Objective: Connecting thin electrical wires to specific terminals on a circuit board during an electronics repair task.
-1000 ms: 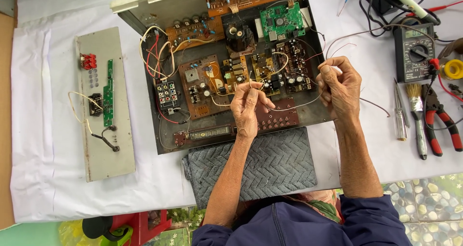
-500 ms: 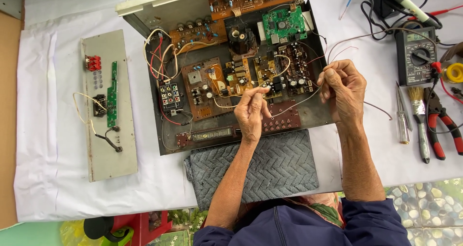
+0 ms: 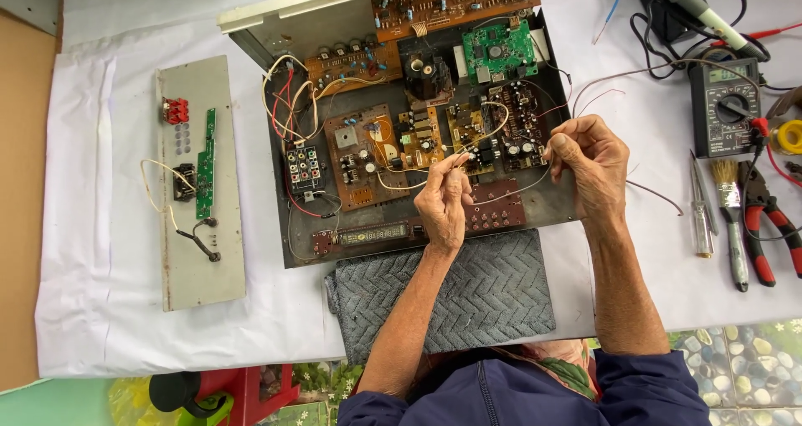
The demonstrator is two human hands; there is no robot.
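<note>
**Wire pulled taut between both hands over the open chassis**

Little has shifted since a second ago: both hands are kept over the right half of the chassis, the left hand raised very slightly, the wire held between them as before.

- Left hand [image 3: 444,199]: closed in a fingertip pinch on one end of the thin grey wire [image 3: 511,192], just above the small board with round buttons [image 3: 498,210].
- Right hand [image 3: 591,165]: fingers curled shut on the other end of the same wire, at the chassis's right edge. Loose wire tails are seen trailing right onto the white cloth [image 3: 83,225].
- Wire position: slung in a shallow sag between the two hands, over the front-right corner of the open amplifier chassis [image 3: 284,225], near the brown circuit boards [image 3: 368,154].
- Step judged in hand: a lead is being straightened or sorted out before being routed or joined. Which board it runs from cannot be told.
- Next move, as judged: both pinches to be kept firm, with the free end guided without snagging neighbouring leads.
- Untouched, well apart on the right: multimeter [image 3: 725,109], screwdriver [image 3: 702,200], brush [image 3: 728,217], red-handled pliers [image 3: 767,225]. Detached front panel [image 3: 196,184] lies at left; grey mat [image 3: 468,296] under the forearms.
</note>
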